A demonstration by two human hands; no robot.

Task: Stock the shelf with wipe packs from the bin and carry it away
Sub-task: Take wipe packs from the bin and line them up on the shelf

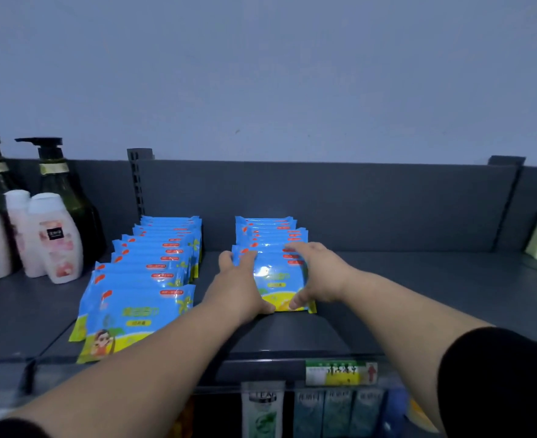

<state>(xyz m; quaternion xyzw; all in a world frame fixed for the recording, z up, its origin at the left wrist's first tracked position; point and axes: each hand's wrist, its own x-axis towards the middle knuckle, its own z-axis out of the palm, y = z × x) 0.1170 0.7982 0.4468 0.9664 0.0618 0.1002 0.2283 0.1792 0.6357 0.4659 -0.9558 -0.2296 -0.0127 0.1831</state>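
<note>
Two rows of wipe packs (197, 257) are seen on the dark shelf (418, 279) in the head view. The left row (153, 267) is longer and comes nearer the front edge. The right row (270, 235) is shorter and sits farther back. The front pack (276, 279) of the right row is held at both sides. The left hand (238, 286) is curled round its left edge, and the right hand (317, 276) is curled round its right edge. The packs are likely light, soft and squashy. The shiny wrap may be slippery, so the short sides are best gripped. Each pack is blue on top and yellow below, with a red label. At the far left, bottles (55, 238) are stood. The bin is not seen
</note>
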